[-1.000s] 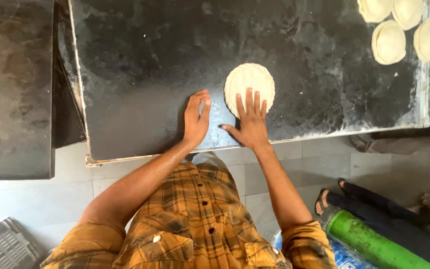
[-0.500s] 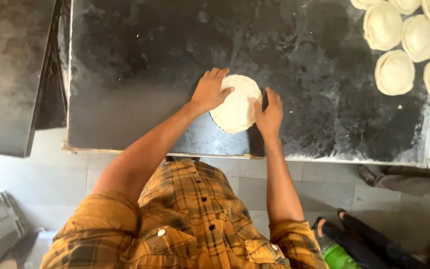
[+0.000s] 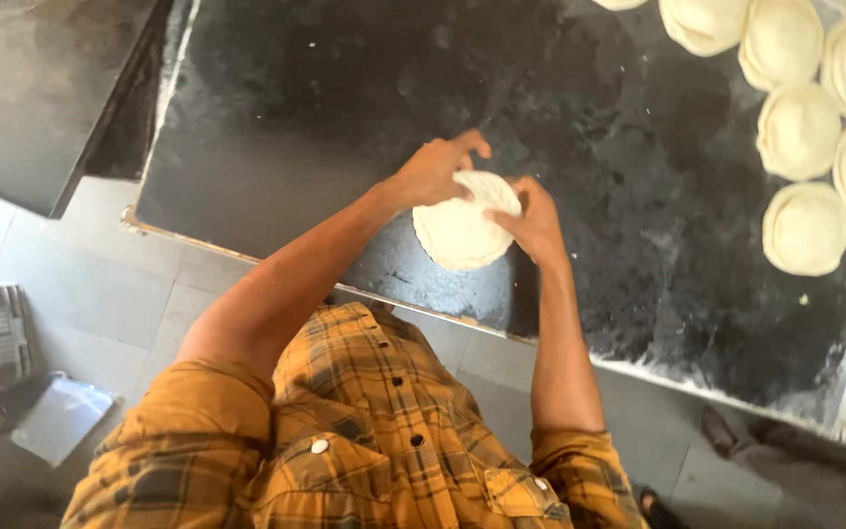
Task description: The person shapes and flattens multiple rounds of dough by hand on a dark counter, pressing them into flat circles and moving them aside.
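Gripped the flat dough round [image 3: 460, 233] from both sides: left hand [image 3: 433, 172] curled over its far upper-left edge, fingers closed on a fold lifted off the surface; right hand [image 3: 536, 223] pinched on the right rim, thumb tucked under. Lay between the two hands, near the front edge of the dark floured tabletop [image 3: 305, 118], lower part seemingly flat on the surface, upper edge raised and folded. Roughly circular, so no clear long axis. Sat equally close to both hands, each touching it. Rested well apart to the right: a cluster of pale dough discs [image 3: 803, 227]. Showed below: yellow checked shirt [image 3: 364, 441] and grey tiled floor [image 3: 80, 245].
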